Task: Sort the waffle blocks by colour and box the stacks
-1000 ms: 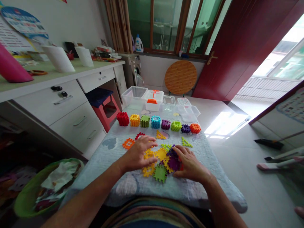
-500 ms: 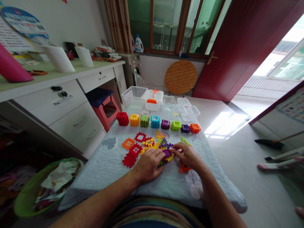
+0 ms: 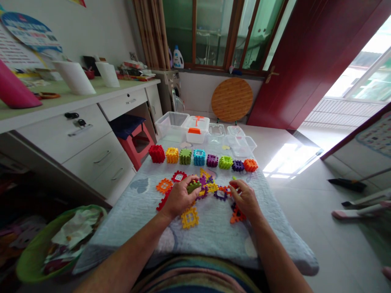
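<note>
My left hand (image 3: 179, 198) curls around some olive-green notched building tiles (image 3: 193, 186) over the loose pile. Thumb and fingertips of my right hand (image 3: 247, 198) are closed on a small orange building piece (image 3: 226, 189) at the pile's right side. Between my hands lie yellow tiles (image 3: 211, 187) and a dark purple frame tile (image 3: 220, 194). Nearer to me is a yellow window tile (image 3: 190, 218). Orange triangular pieces (image 3: 237, 215) lie below my right hand. Red tiles (image 3: 164, 200) are partly hidden behind my left hand, beside an orange window tile (image 3: 164, 186).
Tile stacks sorted by colour, from red (image 3: 157, 154) to orange (image 3: 251, 165), form a row across the cloth-covered table (image 3: 137, 219). Behind them stand clear plastic boxes (image 3: 172, 122). A green basket (image 3: 27, 260) is on the floor at left, and a stool (image 3: 134, 138) stands by the desk.
My left hand has moved up and left and now holds olive-green tiles. The yellow window tile has come into view in front. My right hand has shifted slightly right.
</note>
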The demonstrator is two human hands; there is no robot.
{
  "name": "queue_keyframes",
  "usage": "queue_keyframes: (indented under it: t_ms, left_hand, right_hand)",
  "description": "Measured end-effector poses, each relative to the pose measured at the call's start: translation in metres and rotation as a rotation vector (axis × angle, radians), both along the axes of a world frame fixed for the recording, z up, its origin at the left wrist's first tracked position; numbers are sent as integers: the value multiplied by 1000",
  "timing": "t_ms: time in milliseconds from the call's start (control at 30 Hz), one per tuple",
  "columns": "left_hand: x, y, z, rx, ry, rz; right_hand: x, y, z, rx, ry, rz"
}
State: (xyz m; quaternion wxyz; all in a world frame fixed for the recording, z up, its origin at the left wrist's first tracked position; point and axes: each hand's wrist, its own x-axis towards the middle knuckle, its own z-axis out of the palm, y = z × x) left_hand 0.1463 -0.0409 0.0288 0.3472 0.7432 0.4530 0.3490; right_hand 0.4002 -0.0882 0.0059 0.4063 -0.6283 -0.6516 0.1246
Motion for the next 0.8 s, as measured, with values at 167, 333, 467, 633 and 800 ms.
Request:
queue_keyframes:
  t_ms: [167,333,467,633,800]
  left_hand:
    - [-6,15,-2,32,42,43]
    - [-10,19,-6,314,208,134]
    - [-12,17,-14,441,315,165]
    - [-15,16,-22,480,368,143]
    - [-16,16,-23,426,367,81]
  right_hand:
    - [0,0,-2,88,-54,-44]
    - [0,0,-3,119,-108,-34]
    - [-2,-1,-2,120,-155,-6]
    - [-7,-3,-2,87,-273,36]
    - [-12,-3,0,24,-332,128]
